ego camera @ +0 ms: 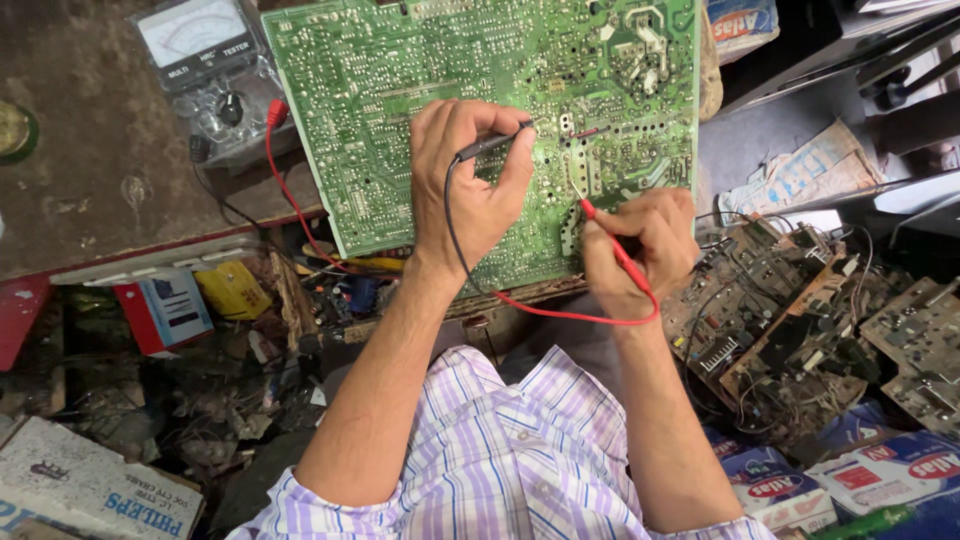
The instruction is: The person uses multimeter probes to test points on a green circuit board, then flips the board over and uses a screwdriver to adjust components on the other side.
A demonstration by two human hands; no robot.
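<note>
A big green circuit board point(440, 130) lies on the table point(90, 180), and everything here is told from that board. Off its left edge sits a small meter with a needle dial point(205, 70), and a red wire point(290, 200) runs from the meter down along the board's left side. Below the board's left corner lie a red and white box point(165, 310) and a yellow thing point(232, 290). On the board's middle rests the left hand point(468, 185), its fingers closed around a black probe point(490, 145). The probe lies slanted, and its tip points up and right, touching the board. Near the board's lower right edge is the right hand point(640, 250), pinched shut on a red probe point(605, 235). This probe slants up and left, so the two tips point toward each other, near but apart. Past the board's right edge lies a pile of old brown boards point(800, 320).
</note>
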